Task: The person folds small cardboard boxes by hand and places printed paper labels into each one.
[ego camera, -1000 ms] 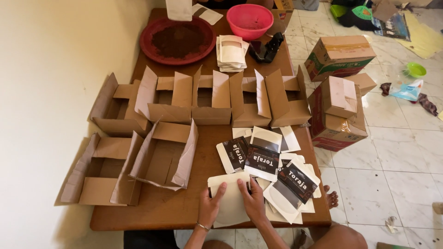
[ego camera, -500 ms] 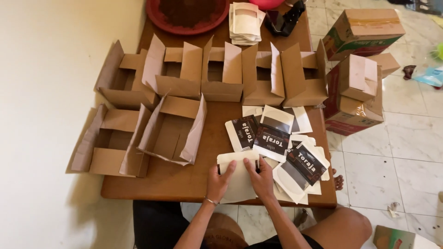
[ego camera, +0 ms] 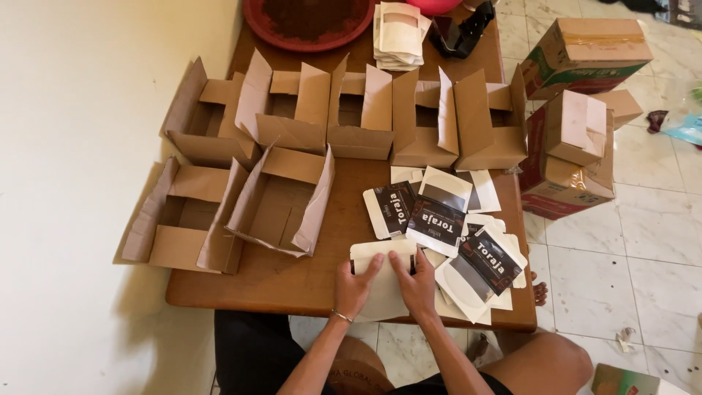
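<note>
A flat white pouch (ego camera: 380, 252) lies at the near edge of the wooden table (ego camera: 292, 281). My left hand (ego camera: 354, 287) and my right hand (ego camera: 415, 285) both press down on it, fingers spread over its lower half, thumbs close together. Just to the right lies a loose pile of black-and-white pouches (ego camera: 446, 227) with clear windows, some overlapping.
Several open brown cardboard boxes (ego camera: 281, 201) stand in two rows across the table. At the far end are a red tray (ego camera: 307, 25) of dark powder, a stack of white pouches (ego camera: 398, 36) and a black tool (ego camera: 461, 33). Closed cartons (ego camera: 578, 139) sit on the tiled floor at right.
The view has tipped downward, so the table shows higher and my lap enters the frame. Both hands stay pressed on the white pouch.
</note>
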